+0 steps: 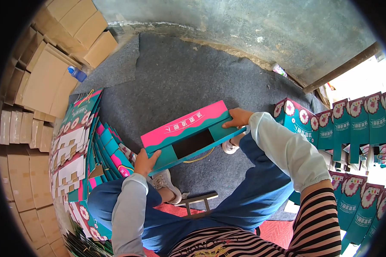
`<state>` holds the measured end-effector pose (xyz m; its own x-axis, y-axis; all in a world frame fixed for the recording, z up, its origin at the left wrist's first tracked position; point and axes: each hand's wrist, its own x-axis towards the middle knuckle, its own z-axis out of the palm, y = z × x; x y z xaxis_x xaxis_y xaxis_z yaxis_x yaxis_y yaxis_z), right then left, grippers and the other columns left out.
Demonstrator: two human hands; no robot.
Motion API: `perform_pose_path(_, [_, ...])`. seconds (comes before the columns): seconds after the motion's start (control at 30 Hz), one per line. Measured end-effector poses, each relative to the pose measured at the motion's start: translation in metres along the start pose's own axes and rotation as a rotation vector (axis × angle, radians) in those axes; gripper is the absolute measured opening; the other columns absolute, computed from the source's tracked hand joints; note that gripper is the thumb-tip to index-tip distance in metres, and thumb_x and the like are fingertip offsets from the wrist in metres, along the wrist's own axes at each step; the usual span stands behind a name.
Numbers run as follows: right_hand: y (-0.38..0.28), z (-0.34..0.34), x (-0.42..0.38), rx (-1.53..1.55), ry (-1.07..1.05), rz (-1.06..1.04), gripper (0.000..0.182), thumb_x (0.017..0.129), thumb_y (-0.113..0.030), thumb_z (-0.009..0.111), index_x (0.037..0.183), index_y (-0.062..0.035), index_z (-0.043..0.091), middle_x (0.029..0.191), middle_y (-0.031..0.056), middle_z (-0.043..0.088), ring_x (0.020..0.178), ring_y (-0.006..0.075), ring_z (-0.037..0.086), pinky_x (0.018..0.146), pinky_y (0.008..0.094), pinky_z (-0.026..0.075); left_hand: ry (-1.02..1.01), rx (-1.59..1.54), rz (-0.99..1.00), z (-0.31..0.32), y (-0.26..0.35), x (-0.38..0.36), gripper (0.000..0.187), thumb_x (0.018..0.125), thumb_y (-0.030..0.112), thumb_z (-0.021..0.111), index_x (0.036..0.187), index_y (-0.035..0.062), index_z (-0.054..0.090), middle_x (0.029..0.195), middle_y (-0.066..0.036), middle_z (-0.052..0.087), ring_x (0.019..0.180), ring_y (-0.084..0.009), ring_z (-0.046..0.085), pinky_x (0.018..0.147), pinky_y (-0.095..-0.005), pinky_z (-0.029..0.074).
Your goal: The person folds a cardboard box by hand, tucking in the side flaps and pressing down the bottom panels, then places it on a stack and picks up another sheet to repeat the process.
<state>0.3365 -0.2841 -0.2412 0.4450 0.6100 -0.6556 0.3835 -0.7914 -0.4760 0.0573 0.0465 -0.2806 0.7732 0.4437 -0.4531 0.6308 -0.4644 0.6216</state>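
A long pink and teal cardboard gift box (pixel 182 126) is held between my two hands above my knees, tilted up toward the right. My left hand (pixel 146 162) grips its near left end, thumb on top of the teal flap. At the opposite end, my right hand (pixel 238 118) has its thumb on the other teal flap and its fingers around the edge. Between the two end flaps a dark rectangular gap shows the inside. A yellow cord (pixel 200 157) hangs below the box's lower edge.
Flattened printed cartons (pixel 73 150) are stacked at my left, beside folded teal cartons (pixel 111 145). Brown boxes (pixel 47 81) are piled behind them, with a blue bottle (pixel 77 73). Rows of assembled teal boxes (pixel 341 124) stand at right. Grey carpet (pixel 176 73) covers the floor.
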Motion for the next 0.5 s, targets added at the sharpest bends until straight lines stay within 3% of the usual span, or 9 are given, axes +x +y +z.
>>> perform_pose_path(0.07, [-0.003,-0.004,-0.003,0.016,0.047,0.023,0.062,0.071,-0.053,0.069,0.103,-0.0001,0.062,0.098,0.0199,0.066,0.089,0.0323,0.065,0.076,0.0396,0.049,0.044,-0.024,0.035,-0.003,0.008,-0.003,0.059,0.078,0.046,0.068,0.099,-0.0073,0.055,0.093,-0.026,0.064,0.089,-0.0382,0.063,0.077,-0.0423,0.047])
perform_pose_path(0.17, [0.009,-0.013,-0.009,-0.058,0.353,-0.17,0.059,0.072,-0.051,0.068,0.103,-0.0013,0.062,0.097,0.021,0.065,0.091,0.034,0.063,0.076,0.0408,0.049,0.152,-0.007,0.141,-0.024,0.056,-0.012,0.051,0.079,0.04,0.069,0.098,-0.0054,0.055,0.092,-0.025,0.064,0.088,-0.0376,0.063,0.075,-0.042,0.047])
perform_pose_path(0.27, [0.014,-0.046,-0.03,0.004,0.577,-0.216,0.057,0.072,-0.047,0.07,0.105,-0.0017,0.059,0.095,0.0215,0.064,0.087,0.0358,0.063,0.073,0.0412,0.049,0.311,-0.034,0.338,-0.027,0.106,0.001,0.042,0.082,0.032,0.068,0.104,-0.0012,0.055,0.09,-0.021,0.065,0.085,-0.0343,0.064,0.073,-0.0396,0.048])
perform_pose_path(0.33, [0.016,-0.072,-0.063,0.086,0.723,-0.056,0.056,0.073,-0.043,0.072,0.106,-0.0007,0.057,0.093,0.0218,0.064,0.087,0.0367,0.062,0.073,0.043,0.049,0.395,-0.081,0.474,-0.022,0.139,0.018,0.039,0.083,0.029,0.067,0.107,0.0,0.056,0.089,-0.016,0.066,0.081,-0.0279,0.065,0.071,-0.036,0.049])
perform_pose_path(0.4, [0.049,-0.082,-0.092,0.05,1.019,-0.089,0.054,0.073,-0.04,0.073,0.106,-0.0007,0.056,0.091,0.0203,0.064,0.081,0.0363,0.062,0.071,0.0429,0.049,0.462,-0.116,0.662,-0.006,0.193,0.026,0.037,0.086,0.026,0.064,0.112,0.002,0.055,0.093,-0.017,0.066,0.083,-0.0279,0.066,0.072,-0.0361,0.049])
perform_pose_path(0.47, [0.075,-0.091,-0.141,0.048,1.08,0.12,0.052,0.074,-0.038,0.073,0.105,-0.0005,0.056,0.087,0.0176,0.064,0.076,0.0281,0.063,0.068,0.037,0.049,0.31,-0.188,0.627,0.019,0.243,0.035,0.046,0.085,0.03,0.064,0.122,0.0045,0.05,0.107,-0.021,0.062,0.096,-0.0377,0.061,0.078,-0.0415,0.048])
perform_pose_path(0.5, [0.104,-0.089,-0.159,0.101,1.134,0.126,0.049,0.076,-0.035,0.073,0.107,-0.0012,0.056,0.087,0.0159,0.064,0.076,0.0238,0.062,0.068,0.0343,0.049,0.264,-0.214,0.671,0.039,0.267,0.039,0.049,0.085,0.029,0.063,0.126,0.0054,0.047,0.109,-0.021,0.061,0.097,-0.0377,0.06,0.079,-0.0414,0.048])
